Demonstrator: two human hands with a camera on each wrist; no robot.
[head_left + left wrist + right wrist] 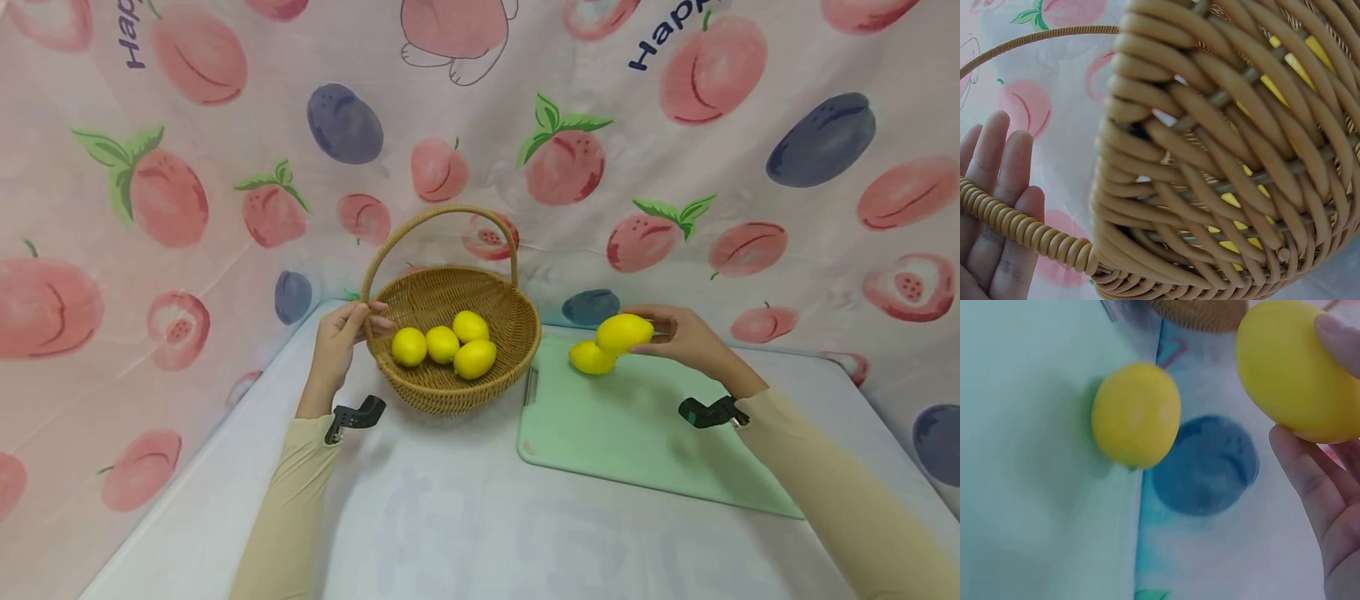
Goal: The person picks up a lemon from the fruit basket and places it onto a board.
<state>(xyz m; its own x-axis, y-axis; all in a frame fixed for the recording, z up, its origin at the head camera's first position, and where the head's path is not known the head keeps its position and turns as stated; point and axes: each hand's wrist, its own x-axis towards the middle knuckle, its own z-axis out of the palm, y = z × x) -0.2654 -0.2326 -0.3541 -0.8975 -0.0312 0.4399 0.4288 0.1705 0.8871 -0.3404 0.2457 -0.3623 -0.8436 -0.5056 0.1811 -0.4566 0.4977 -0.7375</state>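
Held up over the green cutting board (630,425), a yellow lemon (625,334) is pinched between the thumb and fingers of my right hand (686,337). A second lemon (1137,415) lies on the board near its far edge, just beyond the held one. My left hand (341,337) holds the wicker basket's handle (1029,234) low on its left side, with the fingers behind it and the thumb in front. Inside the brown wicker basket (450,392) several lemons (442,344) lie together toward the front.
Both basket and board stand on a white-covered table (450,517), the basket left of the board. A fruit-printed cloth (480,117) hangs close behind and at the left. The basket's tall handle arches above its rim.
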